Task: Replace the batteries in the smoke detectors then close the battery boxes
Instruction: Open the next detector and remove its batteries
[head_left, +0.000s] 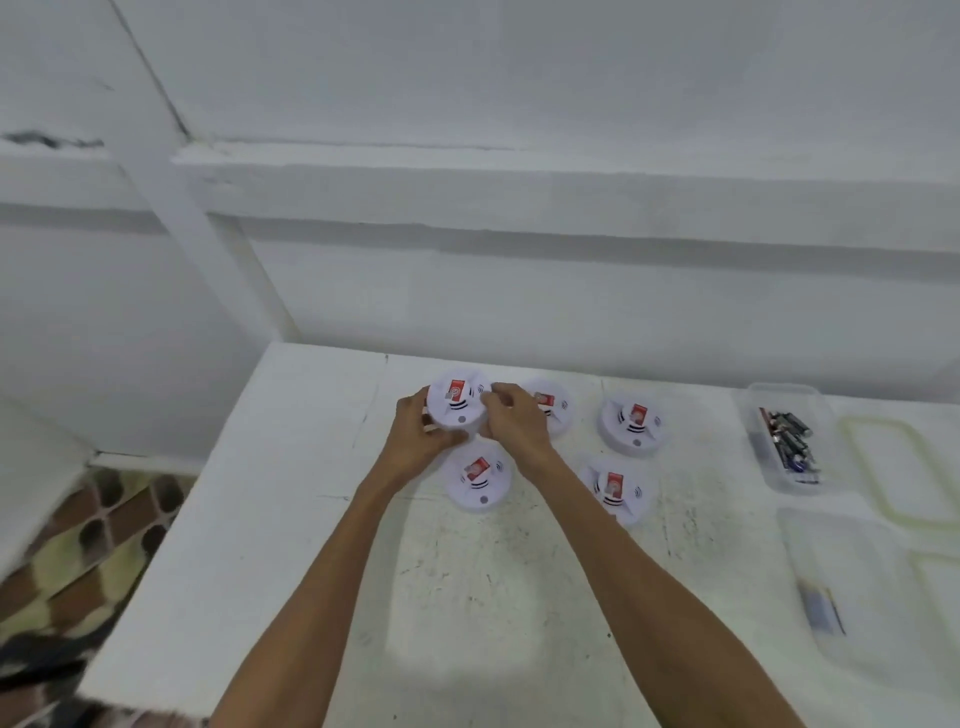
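Several round white smoke detectors with red labels lie on the white table (291, 519). Both hands hold the far-left smoke detector (457, 402), tilted toward me. My left hand (415, 431) grips its left rim and underside. My right hand (511, 415) curls round its right rim. Another detector (478, 480) lies just below my hands. A third (553, 408) sits partly hidden behind my right hand. More detectors (631, 423) lie further right.
A clear plastic box of batteries (787, 436) stands at the table's right side, with its lid (893, 467) beside it. A second clear box (841, 587) holding a dark battery lies nearer me on the right. White wall behind; patterned floor left.
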